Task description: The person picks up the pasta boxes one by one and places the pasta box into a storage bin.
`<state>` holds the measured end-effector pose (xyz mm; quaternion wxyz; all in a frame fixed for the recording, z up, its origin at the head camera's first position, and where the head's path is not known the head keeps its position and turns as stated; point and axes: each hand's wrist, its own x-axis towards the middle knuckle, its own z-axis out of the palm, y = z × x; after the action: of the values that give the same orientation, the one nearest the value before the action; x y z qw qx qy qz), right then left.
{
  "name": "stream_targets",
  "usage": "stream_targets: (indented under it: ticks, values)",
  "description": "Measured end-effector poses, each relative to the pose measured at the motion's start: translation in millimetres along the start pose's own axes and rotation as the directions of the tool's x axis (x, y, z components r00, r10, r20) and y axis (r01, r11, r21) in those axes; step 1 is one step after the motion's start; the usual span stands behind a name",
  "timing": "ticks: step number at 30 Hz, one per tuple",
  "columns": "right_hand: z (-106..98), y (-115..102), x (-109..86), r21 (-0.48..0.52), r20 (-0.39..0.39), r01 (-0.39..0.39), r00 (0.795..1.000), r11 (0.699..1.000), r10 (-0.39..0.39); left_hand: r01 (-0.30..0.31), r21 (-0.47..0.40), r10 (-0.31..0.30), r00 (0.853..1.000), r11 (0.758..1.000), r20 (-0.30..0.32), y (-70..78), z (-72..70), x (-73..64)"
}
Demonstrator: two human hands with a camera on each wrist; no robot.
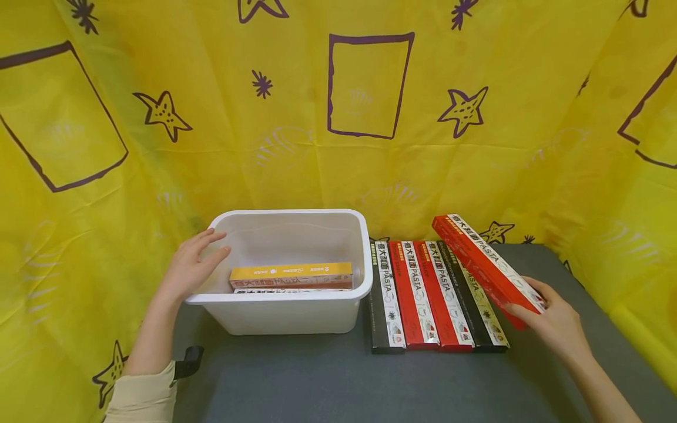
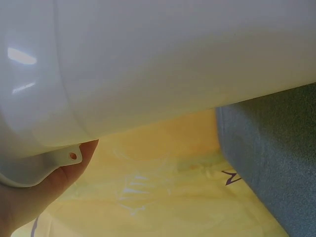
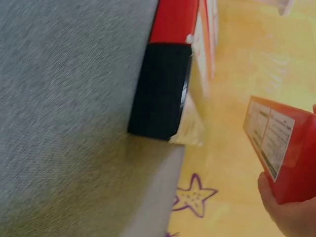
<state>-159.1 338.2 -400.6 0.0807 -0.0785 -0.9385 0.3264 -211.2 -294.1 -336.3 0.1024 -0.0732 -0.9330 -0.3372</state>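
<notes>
In the head view my right hand [image 1: 555, 320] grips the near end of a red pasta box [image 1: 486, 264], raised and tilted above the right of a row. The right wrist view shows the thumb against the held box's red side [image 3: 301, 163]. My left hand [image 1: 193, 264] rests at the left rim of a white plastic bin [image 1: 280, 314], fingers fairly straight and pointing over its inside. The bin's outer wall [image 2: 173, 59] fills much of the left wrist view, hiding most of that hand. Inside the bin lie a yellow-sided box [image 1: 291, 271] and a white-faced pasta box [image 1: 291, 290].
Right of the bin, several pasta boxes lie side by side: a black box [image 1: 388, 299], a red box [image 1: 414, 299], another red box [image 1: 446, 294] and a black-and-gold box [image 1: 483, 311]. They lie on a dark grey table [image 1: 317, 376] before a yellow patterned cloth [image 1: 296, 164].
</notes>
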Motion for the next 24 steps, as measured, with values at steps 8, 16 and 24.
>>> stream_targets:
  ticks: [8, 16, 24]
  values:
    - [-0.5, -21.1, -2.2, 0.041, 0.026, 0.061, 0.998, 0.997, -0.062, 0.001, -0.005, -0.001, 1.000, 1.000, -0.001, -0.4, 0.0, 0.0]
    - [-5.0, -45.4, -3.9, 0.087, 0.040, 0.140, 0.989, 0.986, -0.144, -0.019, -0.016, 0.019, 1.000, 1.000, -0.020, 0.2, -0.8, 0.8]
    - [-8.7, -71.8, -6.0, 0.183, 0.071, 0.213, 0.971, 0.960, -0.229, -0.020, -0.004, 0.019, 0.999, 1.000, -0.026, -0.4, 0.6, 0.0]
